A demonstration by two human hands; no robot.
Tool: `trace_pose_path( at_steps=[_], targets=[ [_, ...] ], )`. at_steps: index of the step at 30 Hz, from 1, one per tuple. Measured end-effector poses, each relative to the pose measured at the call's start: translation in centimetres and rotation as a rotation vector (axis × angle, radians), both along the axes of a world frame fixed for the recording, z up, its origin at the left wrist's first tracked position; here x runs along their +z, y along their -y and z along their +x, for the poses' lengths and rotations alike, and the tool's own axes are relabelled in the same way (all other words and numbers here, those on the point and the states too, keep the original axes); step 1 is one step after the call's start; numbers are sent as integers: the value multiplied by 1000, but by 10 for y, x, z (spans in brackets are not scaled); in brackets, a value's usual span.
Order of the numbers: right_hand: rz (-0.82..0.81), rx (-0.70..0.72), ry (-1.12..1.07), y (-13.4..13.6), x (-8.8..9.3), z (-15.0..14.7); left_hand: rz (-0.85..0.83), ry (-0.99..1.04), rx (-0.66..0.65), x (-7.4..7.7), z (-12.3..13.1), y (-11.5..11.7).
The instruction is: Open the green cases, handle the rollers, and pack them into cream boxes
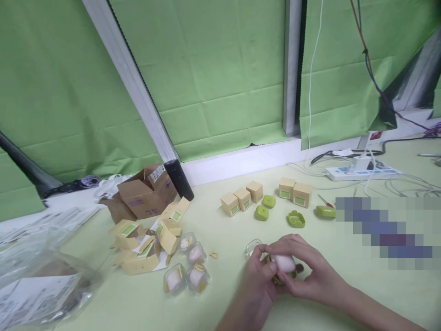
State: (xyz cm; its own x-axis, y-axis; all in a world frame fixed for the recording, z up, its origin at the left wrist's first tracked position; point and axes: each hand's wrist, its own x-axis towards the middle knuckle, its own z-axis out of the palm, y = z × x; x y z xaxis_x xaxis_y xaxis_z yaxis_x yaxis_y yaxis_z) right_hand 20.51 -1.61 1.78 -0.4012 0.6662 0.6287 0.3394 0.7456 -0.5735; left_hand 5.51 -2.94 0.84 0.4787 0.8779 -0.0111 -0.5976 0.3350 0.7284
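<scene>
My left hand (257, 287) and my right hand (310, 271) meet at the front, fingers closed around a pale pink rounded piece (284, 263). An olive-green piece (277, 279), mostly hidden by my fingers, is held against it; my left thumb and fingers are on this green part. My right hand grips the pink piece from the right. Just behind my left hand is a clear plastic shell (253, 246). Farther back lie an open green case part (296, 219) and two closed green pieces, one being a rounded green piece (262, 213).
Clear packs with pink pieces (197, 277) sit left of a yellow loop (214, 253). Opened small cartons (148, 248) lie beside a brown box (148, 191) and black cylinder (178, 179). Small closed boxes (244, 199), a screwdriver (325, 201) and a power strip (365, 173) are behind.
</scene>
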Motion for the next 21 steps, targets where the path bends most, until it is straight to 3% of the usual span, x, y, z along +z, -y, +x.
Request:
trace_pose_path(
  at_steps=[5,11,21],
  targets=[
    [70,-38,39,4,3,-5,-10,32,44,-8,4,0],
    [139,-26,57,6,9,-9,-7,11,96,-7,6,2],
    [66,133,110,-2,6,3,-65,39,58,-1,-1,0]
  ],
)
